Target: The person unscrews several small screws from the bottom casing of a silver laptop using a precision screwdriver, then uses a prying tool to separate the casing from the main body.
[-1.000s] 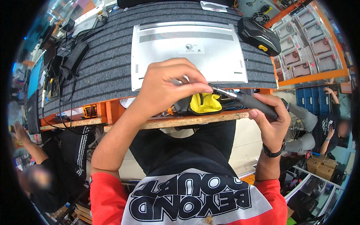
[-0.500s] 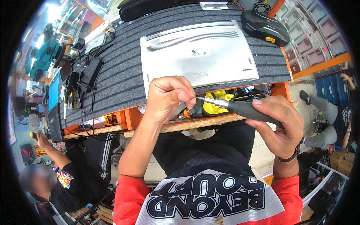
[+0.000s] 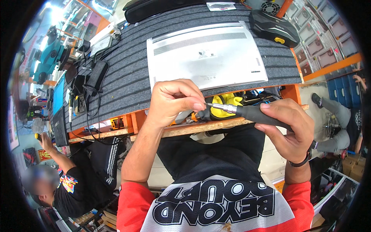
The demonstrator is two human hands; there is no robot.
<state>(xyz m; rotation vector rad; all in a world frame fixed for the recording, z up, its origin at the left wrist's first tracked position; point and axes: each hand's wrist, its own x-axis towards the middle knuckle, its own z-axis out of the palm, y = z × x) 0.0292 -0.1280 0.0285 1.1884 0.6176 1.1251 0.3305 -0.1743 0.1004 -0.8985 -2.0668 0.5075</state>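
My right hand (image 3: 288, 129) grips the black handle of a screwdriver (image 3: 259, 116), its silver shaft pointing left over an open drawer. At the thin dark bit, my left hand (image 3: 177, 101) is closed in a pinch, thumb and forefinger pressed together right by the tip. Whatever lies between those fingertips is too small to make out. Just beyond my hands, a silver laptop (image 3: 205, 54) lies bottom side up on the ribbed grey mat (image 3: 127, 50), its vent strip along the far side.
Below my hands the open drawer (image 3: 216, 127) holds a yellow cloth-like item (image 3: 225, 110) and tools. A black device with a yellow button (image 3: 274, 29) stands at the far right. Cables and a black adapter (image 3: 96, 75) lie left. Another person (image 3: 73, 185) sits at lower left.
My left thumb and forefinger have straightened and shifted slightly, so more of the bit tip shows. My right hand keeps its grip on the screwdriver. The whole view has shifted a little.
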